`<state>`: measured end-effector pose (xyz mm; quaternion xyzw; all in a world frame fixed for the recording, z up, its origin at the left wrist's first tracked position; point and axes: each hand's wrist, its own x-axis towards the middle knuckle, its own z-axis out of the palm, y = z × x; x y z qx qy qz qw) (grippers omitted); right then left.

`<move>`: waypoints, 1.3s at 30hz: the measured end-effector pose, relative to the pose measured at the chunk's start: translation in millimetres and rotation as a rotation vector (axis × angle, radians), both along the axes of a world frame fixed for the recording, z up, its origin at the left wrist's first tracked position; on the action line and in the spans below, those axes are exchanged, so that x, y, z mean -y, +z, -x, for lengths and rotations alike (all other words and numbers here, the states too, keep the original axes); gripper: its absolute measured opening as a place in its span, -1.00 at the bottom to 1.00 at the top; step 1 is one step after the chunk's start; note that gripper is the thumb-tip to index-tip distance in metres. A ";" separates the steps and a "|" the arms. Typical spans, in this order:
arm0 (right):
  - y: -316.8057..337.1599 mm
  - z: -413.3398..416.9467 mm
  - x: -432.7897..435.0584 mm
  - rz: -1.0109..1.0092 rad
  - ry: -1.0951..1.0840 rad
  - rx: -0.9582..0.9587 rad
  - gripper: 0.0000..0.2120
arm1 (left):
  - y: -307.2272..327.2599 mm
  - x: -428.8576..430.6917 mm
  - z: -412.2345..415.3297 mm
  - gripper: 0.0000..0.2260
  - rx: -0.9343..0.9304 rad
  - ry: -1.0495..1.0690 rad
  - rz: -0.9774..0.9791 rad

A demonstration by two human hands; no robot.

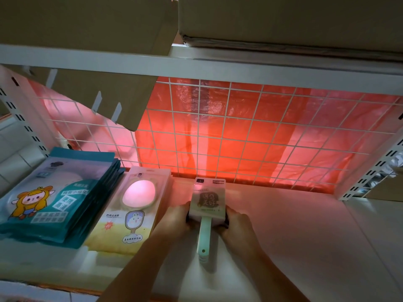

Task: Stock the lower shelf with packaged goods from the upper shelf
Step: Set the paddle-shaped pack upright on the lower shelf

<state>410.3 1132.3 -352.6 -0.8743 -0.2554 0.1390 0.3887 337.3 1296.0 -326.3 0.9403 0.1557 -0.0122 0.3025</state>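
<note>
lying between the hands [174, 219] [237, 223] (sides gripped) is the green-handled pack [207, 201].

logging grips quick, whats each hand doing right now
Left hand: grips the left side of the green-handled pack.
Right hand: grips the right side of the same pack.

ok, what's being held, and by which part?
The packaged hand mirrors: left hand and right hand grip the two sides of the head; green handle free.
</note>
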 end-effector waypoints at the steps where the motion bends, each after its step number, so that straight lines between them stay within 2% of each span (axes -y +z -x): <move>1: -0.4 0.3 0.7 -0.017 0.003 -0.007 -0.63 | -1.0 0.2 0.1 -0.71 -0.006 -0.004 0.000; 4: 0.9 -0.2 -0.1 -0.029 0.012 -0.004 -0.64 | 1.2 2.2 1.0 -0.70 -0.021 0.006 -0.006; 8: 9.5 -0.2 3.7 -0.027 0.048 -0.045 -0.64 | 1.0 0.2 1.4 -0.73 -0.038 0.053 0.081; 10: 13.6 2.4 7.8 -0.055 0.034 -0.085 -0.64 | 0.8 3.4 9.1 -0.70 -0.021 0.155 0.110; 11: 14.7 5.0 9.0 -0.071 -0.009 -0.100 -0.68 | 1.7 7.1 15.4 -0.71 0.026 0.235 0.109; 13: 9.8 9.8 10.0 -0.075 -0.175 -0.073 -0.83 | -1.0 17.6 27.5 -0.85 0.132 0.359 0.139; 15: 2.0 19.6 7.2 -0.049 -0.339 -0.073 -0.89 | -3.3 30.2 36.3 -0.76 0.121 0.418 0.270; 18: -3.4 42.4 -0.8 -0.176 -0.422 -0.208 -0.81 | -2.1 51.8 37.8 -0.70 0.091 0.484 0.572; 21: -2.3 62.1 -7.0 -0.311 -0.495 -0.286 -0.69 | 6.1 69.4 36.6 -0.64 0.077 0.478 0.651; 24: -6.6 77.8 -15.0 -0.377 -0.405 -0.275 -0.55 | 8.2 72.8 38.5 -0.63 0.057 0.500 0.744; 29: -9.1 82.8 -19.1 -0.242 -0.375 -0.204 -0.70 | 6.6 74.5 39.2 -0.77 0.087 0.423 0.649; 36: -12.3 85.5 -19.5 -0.261 -0.371 -0.211 -0.66 | -0.9 72.0 42.2 -0.75 0.121 0.378 0.599; 39: -2.1 77.0 -11.2 -0.281 -0.473 -0.141 -0.60 | 3.6 64.0 42.3 -0.73 0.118 0.505 0.680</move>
